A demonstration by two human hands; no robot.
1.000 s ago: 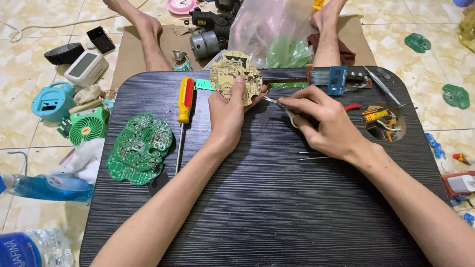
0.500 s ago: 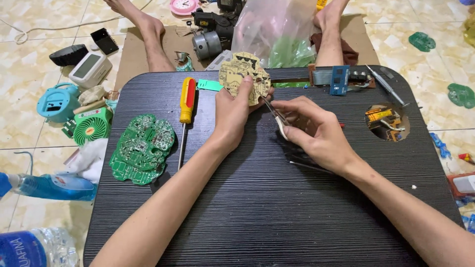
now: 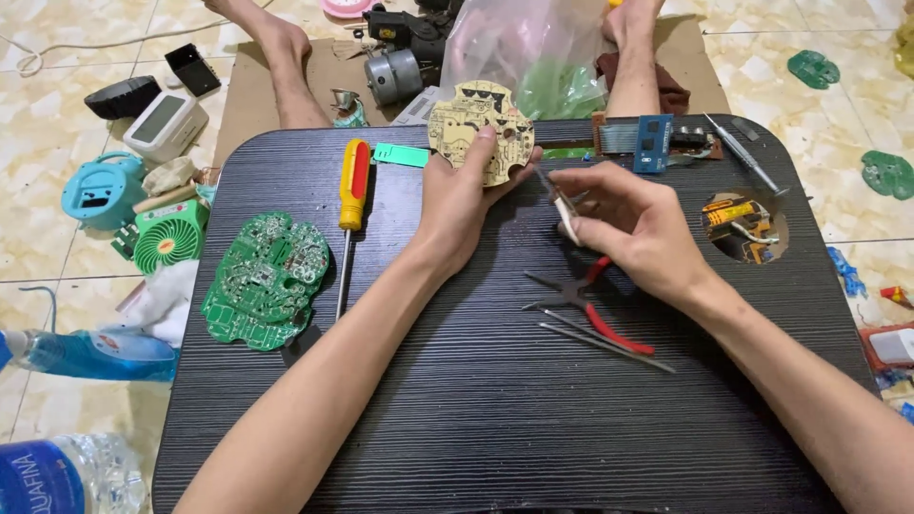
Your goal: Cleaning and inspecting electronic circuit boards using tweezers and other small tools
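Note:
My left hand [image 3: 464,205] grips a round tan circuit board [image 3: 473,124] and holds it upright over the far part of the black table [image 3: 476,419]. My right hand [image 3: 633,228] pinches a thin metal tool with a pale handle [image 3: 562,205], its tip pointing at the board's right edge. Just below my right hand lie red-handled pliers [image 3: 595,305] and thin metal tweezers [image 3: 605,341] on the table.
A green circuit board [image 3: 267,281] and a yellow-and-red screwdriver [image 3: 351,205] lie on the left. A blue board with ribbon cable [image 3: 647,141] and a probe [image 3: 747,162] sit at the far edge, a cup hole with parts [image 3: 745,227] right. Gadgets, bottles and a plastic bag [image 3: 533,52] surround the table.
My right hand has lifted off the pliers and tweezers, which now lie uncovered on the table. It brought the thin tool up toward the tan board.

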